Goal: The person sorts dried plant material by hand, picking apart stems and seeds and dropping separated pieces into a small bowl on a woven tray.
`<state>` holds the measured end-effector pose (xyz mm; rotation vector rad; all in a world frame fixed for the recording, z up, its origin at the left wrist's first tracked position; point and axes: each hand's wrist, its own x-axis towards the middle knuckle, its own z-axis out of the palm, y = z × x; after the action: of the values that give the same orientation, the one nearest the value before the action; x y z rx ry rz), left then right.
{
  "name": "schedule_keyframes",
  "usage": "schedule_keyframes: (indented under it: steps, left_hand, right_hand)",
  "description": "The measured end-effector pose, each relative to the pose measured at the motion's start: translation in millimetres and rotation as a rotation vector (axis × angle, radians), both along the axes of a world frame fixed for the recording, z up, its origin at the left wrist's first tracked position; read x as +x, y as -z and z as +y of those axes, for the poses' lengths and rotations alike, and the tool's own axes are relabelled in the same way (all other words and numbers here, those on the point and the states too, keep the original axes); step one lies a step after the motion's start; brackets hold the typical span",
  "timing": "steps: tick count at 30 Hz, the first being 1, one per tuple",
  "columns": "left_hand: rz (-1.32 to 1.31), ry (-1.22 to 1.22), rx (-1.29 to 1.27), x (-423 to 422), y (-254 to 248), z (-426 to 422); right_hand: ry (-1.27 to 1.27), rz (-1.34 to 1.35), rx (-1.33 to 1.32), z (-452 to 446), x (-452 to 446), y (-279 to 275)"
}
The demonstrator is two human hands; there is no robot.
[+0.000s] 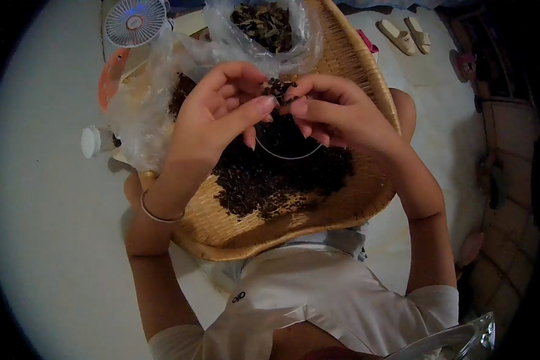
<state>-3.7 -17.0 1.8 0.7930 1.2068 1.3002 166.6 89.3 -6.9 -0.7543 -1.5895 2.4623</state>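
Note:
Between finger and thumb, my left hand (222, 111) pinches a small clump of dark dried plant pieces (277, 89). My right hand (336, 109) grips the same clump from the other side, fingers curled in. Just below the hands is a round container with a thin pale rim (288, 158), dark inside; its far side is hidden by the fingers. Around it, a heap of dark dried bits (252, 189) spreads over a woven bamboo tray (348, 207), which rests on the person's lap.
A clear plastic bag (309, 45) of dried leaves (264, 27) stands at the tray's far end. More crumpled plastic (144, 120) lies to the left, beside a white-lidded jar (91, 141). Further off are a small fan (135, 23) and slippers (397, 37) on the floor.

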Motion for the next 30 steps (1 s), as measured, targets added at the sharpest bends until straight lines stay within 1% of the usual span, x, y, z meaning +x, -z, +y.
schedule_keyframes:
  steps: [7,12,14,24,30]
  left_hand:
    - [-0.038,0.000,-0.019,-0.1,1.6,2.2]
    - [-0.040,-0.008,-0.016,1.6,1.2,3.0]
    - [-0.001,-0.018,-0.011,3.8,2.7,3.4]
    - [-0.024,-0.023,-0.048,5.0,2.2,3.1]
    - [-0.053,-0.017,-0.038,4.2,5.3,3.4]
  right_hand:
    - [-0.034,-0.004,0.010,2.5,1.4,4.6]
    - [-0.060,-0.010,0.117,0.1,-0.5,1.3]
    - [-0.060,-0.020,0.118,0.2,-1.6,0.9]
    - [-0.037,-0.071,0.121,0.3,-0.5,1.3]
    - [-0.046,-0.049,0.126,1.3,0.4,2.5]
